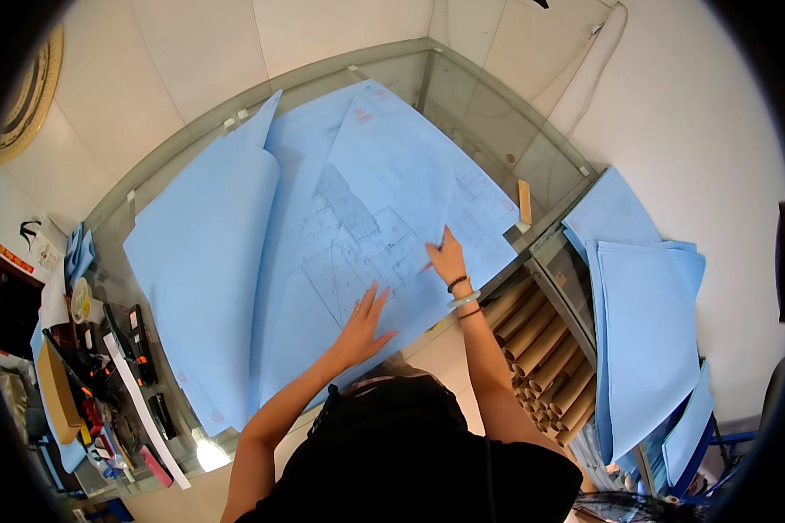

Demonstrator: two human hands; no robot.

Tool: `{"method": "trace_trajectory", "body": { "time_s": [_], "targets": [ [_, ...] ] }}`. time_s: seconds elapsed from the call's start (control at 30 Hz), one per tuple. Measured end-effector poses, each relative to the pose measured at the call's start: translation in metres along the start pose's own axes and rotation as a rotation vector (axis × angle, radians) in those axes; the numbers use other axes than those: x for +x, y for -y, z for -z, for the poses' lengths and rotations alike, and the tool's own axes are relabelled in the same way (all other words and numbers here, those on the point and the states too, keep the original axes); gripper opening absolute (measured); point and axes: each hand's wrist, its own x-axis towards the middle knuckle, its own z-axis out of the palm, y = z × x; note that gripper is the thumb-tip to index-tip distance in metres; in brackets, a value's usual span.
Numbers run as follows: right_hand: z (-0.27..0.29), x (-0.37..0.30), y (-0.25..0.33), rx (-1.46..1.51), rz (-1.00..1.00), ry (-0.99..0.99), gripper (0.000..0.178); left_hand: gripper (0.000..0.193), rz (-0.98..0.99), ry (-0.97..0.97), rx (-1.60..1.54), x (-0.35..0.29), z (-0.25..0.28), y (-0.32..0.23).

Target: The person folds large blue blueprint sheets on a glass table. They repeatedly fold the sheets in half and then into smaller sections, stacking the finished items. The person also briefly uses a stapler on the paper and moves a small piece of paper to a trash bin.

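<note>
Blue sheets (327, 235), left hand (359, 336) on top, cardboard tubes (541, 342) in rack (569, 317)

A glass-topped desk (484, 118) is standing beside a pale panelled wall (201, 52), where a round, gold-rimmed ornament (37, 96) is hanging at the upper left. A short wooden strip (524, 201) is lying near the right edge. Brown cardboard tubes (545, 344) are sitting stacked lower right. At the left, a long white strip (139, 401) is lying between a black oblong item (160, 416) and a brown box (57, 392).
</note>
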Motion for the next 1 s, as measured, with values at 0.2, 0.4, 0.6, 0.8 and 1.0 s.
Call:
{"method": "trace_trajectory", "body": {
  "time_s": [0.2, 0.4, 0.6, 0.8, 1.0],
  "targets": [
    [0.014, -0.007, 0.162, 0.058, 0.249, -0.002, 0.076, 0.065, 0.185, -0.245, 0.010, 0.055, 0.078, -0.059],
    [0.008, 0.018, 0.171, 0.879, 0.776, -0.161, 0.070, 0.028, 0.184, -0.588, -0.127, 0.041, 0.184, -0.090],
    [-0.015, 0.072, 0.135, 0.271, 0.681, -0.106, 0.057, 0.028, 0.077, -0.689, -0.525, -0.020, 0.237, -0.111],
    [-0.019, 0.128, 0.126, -0.487, 0.848, 0.222, 0.072, 0.029, 0.028, -0.748, -0.550, -0.060, 0.268, -0.132],
    [0.007, 0.144, 0.101, -0.827, 0.802, 0.236, 0.056, 0.031, 0.014, -0.807, -0.520, -0.068, 0.282, -0.116]
  ]
}}
